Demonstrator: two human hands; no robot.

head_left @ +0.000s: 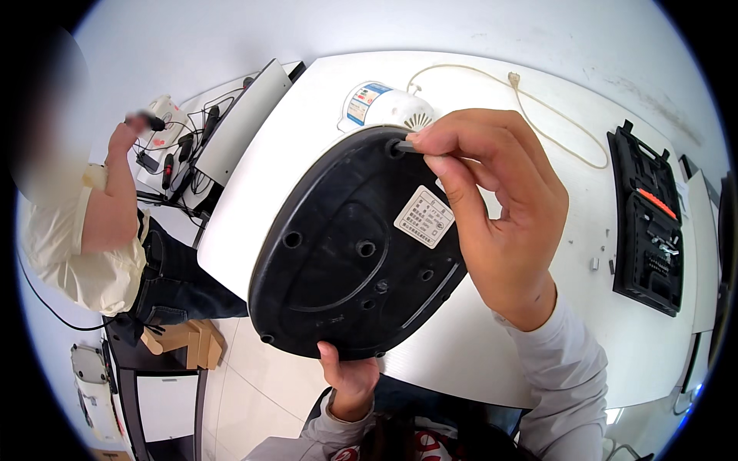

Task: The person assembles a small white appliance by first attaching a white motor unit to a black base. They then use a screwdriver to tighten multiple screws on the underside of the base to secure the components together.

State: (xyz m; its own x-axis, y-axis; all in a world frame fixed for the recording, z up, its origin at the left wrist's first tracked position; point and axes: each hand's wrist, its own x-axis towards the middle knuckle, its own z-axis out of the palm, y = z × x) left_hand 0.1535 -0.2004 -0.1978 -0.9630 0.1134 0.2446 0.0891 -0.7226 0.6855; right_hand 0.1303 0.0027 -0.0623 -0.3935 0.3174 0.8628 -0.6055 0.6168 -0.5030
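A black oval appliance base (330, 276) is tilted up with its underside facing me. It has several recessed holes and a white label (425, 217). My left hand (352, 380) grips its lower edge, the thumb on the black face and the other fingers hidden behind. At the upper edge my right hand (511, 192) pinches a small grey piece (407, 147) between thumb and fingers, its tip at a hole there. What kind of piece it is, I cannot make out. Just beyond the base lies a white vented housing (392, 106) with a blue-edged label.
A pale power cord (565, 134) with a plug curves over the white table (553, 369). On the right lie an open black tool case (653, 265) with bits and small loose metal parts (595, 263). Another person (100, 215) stands at left beside a cable-strewn desk.
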